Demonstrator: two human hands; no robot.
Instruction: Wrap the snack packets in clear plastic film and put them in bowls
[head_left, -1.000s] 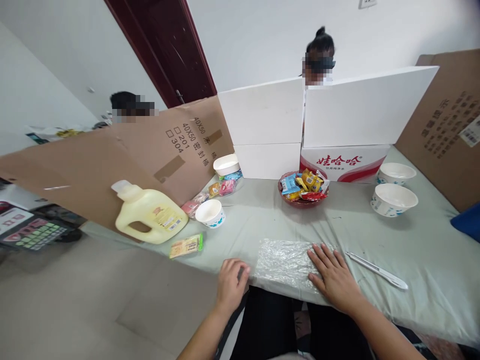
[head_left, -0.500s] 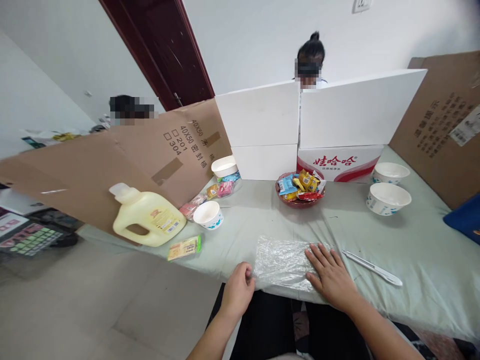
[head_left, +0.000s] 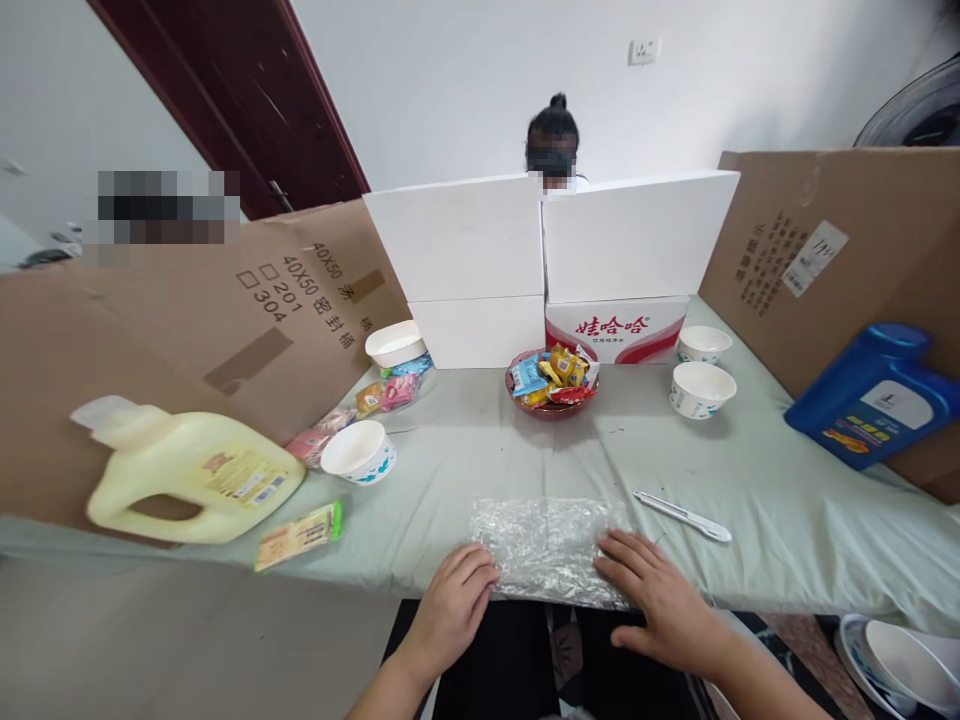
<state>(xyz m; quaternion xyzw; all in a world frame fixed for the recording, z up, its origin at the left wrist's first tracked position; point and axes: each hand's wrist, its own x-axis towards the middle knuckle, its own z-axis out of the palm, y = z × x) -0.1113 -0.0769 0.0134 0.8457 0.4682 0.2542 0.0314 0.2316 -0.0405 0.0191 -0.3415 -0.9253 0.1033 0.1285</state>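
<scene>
A clear, crinkled plastic sheet (head_left: 551,550) lies flat along the near edge of the table. My left hand (head_left: 459,600) rests on its left end, fingers close together and lightly bent, thumb hidden. At the right end my right hand (head_left: 656,600) lies with fingers stretched out, fingertips on the plastic and thumb apart. Just beyond my right hand is a white utility knife (head_left: 682,516), slanting on the cloth. Past the sheet stands a reddish glass bowl (head_left: 551,408) filled with small wrapped snacks (head_left: 559,375).
Left are a pale yellow jug (head_left: 195,480), a flat snack packet (head_left: 300,535), a paper bowl (head_left: 358,455) and colourful packets (head_left: 390,393). Right are paper bowls (head_left: 703,392) and a blue bottle (head_left: 870,400). White boxes (head_left: 480,260) and cardboard (head_left: 300,310) wall the table; people sit behind.
The view has turned right, bringing the blue bottle fully into sight. My left hand has gone from a pinch beside the sheet to resting on its edge. My right hand has slid nearer me.
</scene>
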